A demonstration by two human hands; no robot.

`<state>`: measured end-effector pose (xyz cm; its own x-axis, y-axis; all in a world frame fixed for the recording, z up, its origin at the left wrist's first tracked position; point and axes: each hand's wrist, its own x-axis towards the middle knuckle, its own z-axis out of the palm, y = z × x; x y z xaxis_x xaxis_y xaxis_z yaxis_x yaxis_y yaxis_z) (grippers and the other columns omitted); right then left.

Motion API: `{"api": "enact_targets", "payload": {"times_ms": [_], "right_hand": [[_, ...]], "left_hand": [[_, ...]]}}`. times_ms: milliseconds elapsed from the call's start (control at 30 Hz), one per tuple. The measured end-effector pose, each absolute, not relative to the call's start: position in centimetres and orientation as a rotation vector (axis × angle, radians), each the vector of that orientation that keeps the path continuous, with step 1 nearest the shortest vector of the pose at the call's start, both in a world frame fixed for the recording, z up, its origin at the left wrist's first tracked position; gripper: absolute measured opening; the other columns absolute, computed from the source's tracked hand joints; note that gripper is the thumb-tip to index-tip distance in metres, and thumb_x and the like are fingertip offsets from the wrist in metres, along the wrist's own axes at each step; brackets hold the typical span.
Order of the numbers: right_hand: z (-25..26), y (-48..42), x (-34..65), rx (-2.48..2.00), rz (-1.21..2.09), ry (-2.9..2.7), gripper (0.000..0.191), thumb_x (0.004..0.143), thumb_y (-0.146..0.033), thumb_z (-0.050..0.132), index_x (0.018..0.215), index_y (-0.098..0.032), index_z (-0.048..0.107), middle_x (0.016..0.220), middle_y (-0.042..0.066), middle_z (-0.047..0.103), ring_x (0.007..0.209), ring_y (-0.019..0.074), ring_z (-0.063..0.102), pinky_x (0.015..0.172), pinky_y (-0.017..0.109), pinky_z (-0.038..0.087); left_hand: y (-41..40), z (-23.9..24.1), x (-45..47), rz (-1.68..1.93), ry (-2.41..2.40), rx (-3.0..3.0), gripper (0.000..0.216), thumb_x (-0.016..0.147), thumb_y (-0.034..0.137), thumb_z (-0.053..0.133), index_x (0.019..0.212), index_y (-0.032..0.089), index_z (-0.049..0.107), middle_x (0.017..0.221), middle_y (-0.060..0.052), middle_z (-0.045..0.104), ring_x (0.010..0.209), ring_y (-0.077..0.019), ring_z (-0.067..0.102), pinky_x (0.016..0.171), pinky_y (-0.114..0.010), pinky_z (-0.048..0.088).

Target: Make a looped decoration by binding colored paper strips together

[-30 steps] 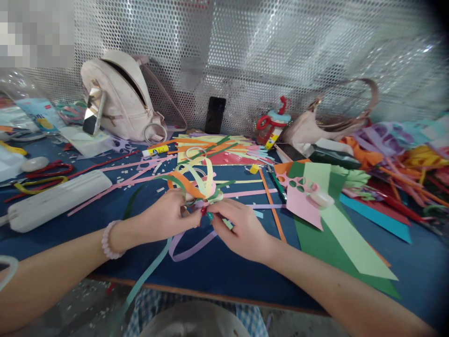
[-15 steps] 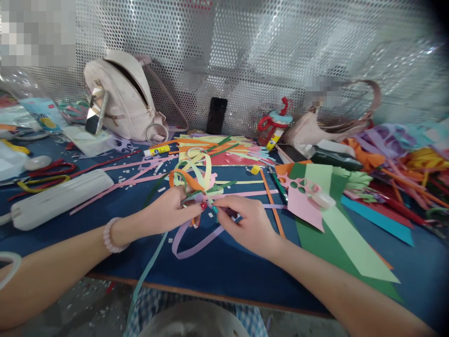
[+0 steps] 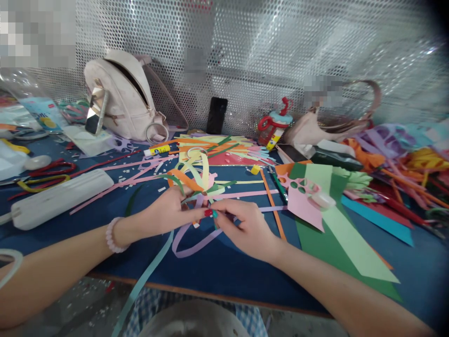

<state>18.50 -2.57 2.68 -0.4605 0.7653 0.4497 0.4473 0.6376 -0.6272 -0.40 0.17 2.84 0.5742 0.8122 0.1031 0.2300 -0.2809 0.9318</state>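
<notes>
My left hand [image 3: 168, 211] and my right hand [image 3: 245, 227] meet over the blue table [image 3: 217, 267], both pinching the same bundle of looped paper strips [image 3: 194, 180]. The bundle has orange, pale yellow, green and pink loops fanning up behind my fingers. A lilac strip [image 3: 196, 241] curls down from the pinch onto the table. A teal strip [image 3: 147, 271] trails from it past the table's front edge. My left wrist wears a pink bead bracelet [image 3: 111, 235].
Green and pale green paper sheets [image 3: 336, 238] lie to the right beside a pink punched piece [image 3: 301, 196]. A stack of cut strips [image 3: 217, 147], a glue stick [image 3: 156, 150], a phone [image 3: 216, 115], a beige backpack [image 3: 122, 98] and a white case [image 3: 59, 199] lie around.
The strip bundle shifted and turned slightly between my fingers. The teal strip swung further down past the table edge. Both hands stayed pinched together in nearly the same place.
</notes>
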Motion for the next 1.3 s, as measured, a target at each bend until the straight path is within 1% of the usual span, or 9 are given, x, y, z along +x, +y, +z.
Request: {"api": "enact_targets", "payload": {"times_ms": [367, 500, 600, 733, 867, 1000, 1100, 1200, 1300], "right_hand": [[2.66, -2.56, 18.59, -0.92, 0.56, -2.126, 0.016, 0.08, -0.009, 0.045, 0.081, -0.016, 0.059, 0.067, 0.001, 0.062, 0.054, 0.0086, 0.051, 0.051, 0.019, 0.04], [2.66, -2.56, 18.55, -0.929, 0.572, -2.116, 0.017, 0.08, -0.008, 0.044, 0.08, -0.016, 0.059, 0.069, 0.001, 0.062, 0.056, 0.0088, 0.053, 0.053, 0.019, 0.041], [2.63, -2.55, 18.48, -0.928, 0.561, -2.117, 0.017, 0.08, -0.008, 0.044, 0.081, -0.016, 0.06, 0.069, 0.001, 0.062, 0.056, 0.0085, 0.053, 0.053, 0.018, 0.041], [2.6, -2.5, 18.44, -0.906, 0.52, -2.142, 0.017, 0.08, -0.008, 0.045, 0.082, -0.015, 0.061, 0.067, 0.001, 0.062, 0.055, 0.0084, 0.053, 0.053, 0.018, 0.041], [2.63, -2.44, 18.57, -0.894, 0.455, -2.133, 0.017, 0.079, -0.009, 0.045, 0.081, -0.015, 0.061, 0.067, 0.002, 0.063, 0.055, 0.0086, 0.054, 0.052, 0.018, 0.042], [2.52, -2.28, 18.77, -0.905, 0.367, -2.09, 0.014, 0.076, -0.009, 0.048, 0.077, -0.015, 0.061, 0.068, 0.003, 0.065, 0.054, 0.0086, 0.056, 0.05, 0.018, 0.043], [2.34, -2.06, 18.92, -0.973, 0.338, -2.031, 0.012, 0.077, -0.012, 0.051, 0.08, -0.018, 0.061, 0.067, 0.001, 0.065, 0.052, 0.0086, 0.056, 0.049, 0.018, 0.044], [2.17, -1.88, 19.07, -1.025, 0.35, -1.976, 0.01, 0.078, -0.013, 0.052, 0.082, -0.02, 0.058, 0.067, -0.001, 0.065, 0.054, 0.0093, 0.059, 0.051, 0.019, 0.045], [2.03, -1.78, 19.19, -1.011, 0.324, -1.962, 0.01, 0.078, -0.011, 0.051, 0.081, -0.02, 0.055, 0.069, -0.001, 0.064, 0.057, 0.0097, 0.059, 0.053, 0.019, 0.046]], "left_hand": [[0.37, 2.89, -0.55, 0.678, 0.818, 1.845, 0.011, 0.082, 0.025, 0.055, 0.077, 0.016, 0.053, 0.061, 0.003, 0.059, 0.054, -0.0104, 0.056, 0.052, -0.019, 0.048], [0.45, 2.77, -0.75, 0.671, 0.869, 2.026, 0.018, 0.085, 0.024, 0.05, 0.071, 0.015, 0.054, 0.06, 0.001, 0.06, 0.057, -0.0114, 0.056, 0.057, -0.02, 0.045], [0.34, 2.46, -0.95, 0.657, 0.887, 2.049, 0.022, 0.087, 0.026, 0.046, 0.07, 0.015, 0.054, 0.062, 0.0, 0.06, 0.057, -0.0121, 0.057, 0.056, -0.021, 0.045], [0.08, 2.4, -0.98, 0.595, 0.95, 1.981, 0.018, 0.087, 0.028, 0.047, 0.074, 0.016, 0.052, 0.064, 0.0, 0.059, 0.055, -0.0124, 0.056, 0.055, -0.022, 0.046], [0.13, 2.87, -0.75, 0.626, 0.858, 1.879, 0.014, 0.087, 0.024, 0.046, 0.074, 0.017, 0.048, 0.062, 0.003, 0.057, 0.053, -0.0105, 0.056, 0.055, -0.02, 0.047], [0.59, 3.13, -0.72, 0.637, 0.851, 1.855, 0.024, 0.088, 0.021, 0.041, 0.066, 0.017, 0.048, 0.058, 0.004, 0.054, 0.05, -0.0084, 0.054, 0.057, -0.02, 0.046], [0.91, 3.16, -0.74, 0.632, 0.96, 1.838, 0.027, 0.087, 0.023, 0.039, 0.064, 0.016, 0.05, 0.062, 0.002, 0.055, 0.052, -0.0096, 0.055, 0.056, -0.022, 0.045], [0.98, 3.19, -0.63, 0.607, 1.026, 1.792, 0.017, 0.082, 0.019, 0.044, 0.067, 0.016, 0.051, 0.064, 0.003, 0.054, 0.053, -0.0107, 0.054, 0.053, -0.023, 0.044], [0.91, 3.0, -0.49, 0.602, 0.975, 1.677, 0.005, 0.079, 0.017, 0.046, 0.075, 0.017, 0.05, 0.068, 0.003, 0.054, 0.055, -0.0111, 0.055, 0.053, -0.023, 0.047]]}}
